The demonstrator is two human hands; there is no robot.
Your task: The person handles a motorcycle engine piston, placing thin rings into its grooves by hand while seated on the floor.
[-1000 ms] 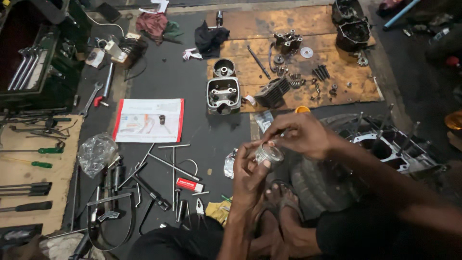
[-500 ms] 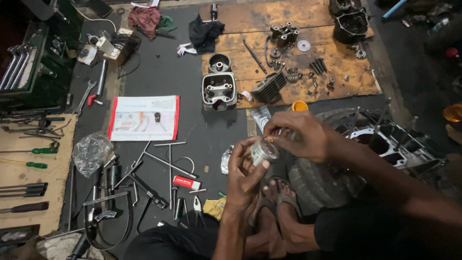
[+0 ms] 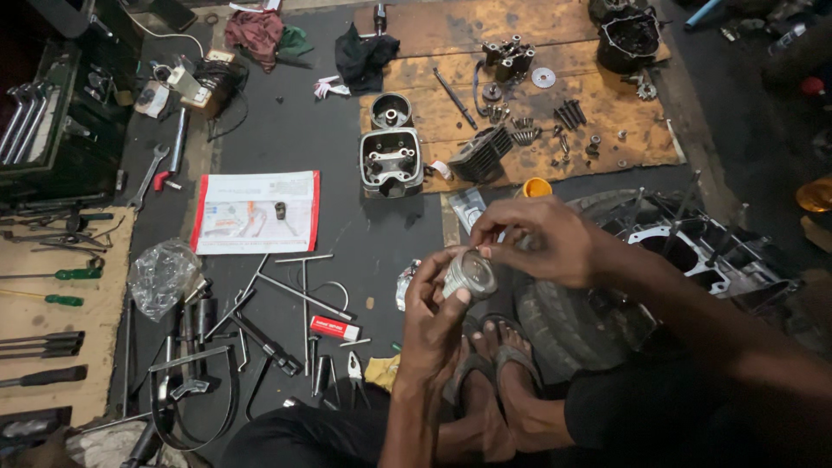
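Observation:
My left hand (image 3: 433,316) grips a small round metal piston (image 3: 470,274) from below, held up above my sandalled feet (image 3: 490,373). My right hand (image 3: 542,238) reaches in from the right, its fingertips pinching at the piston's upper rim. Both hands meet over the dark floor mat (image 3: 286,130), in front of a tyre (image 3: 563,321) and an engine crankcase (image 3: 693,251) at my right. A cylinder head (image 3: 390,162) stands on the mat further out.
A wooden board (image 3: 459,35) at the back carries bolts, a finned cylinder (image 3: 481,154) and engine parts. A red-edged paper sheet (image 3: 256,212), a clear plastic bag (image 3: 160,277), T-handle wrenches (image 3: 295,290) and pliers lie at left. Screwdrivers (image 3: 56,286) rest on plywood far left.
The view has shifted slightly. My hands stay together on the piston, which has turned so its round side faces up more clearly.

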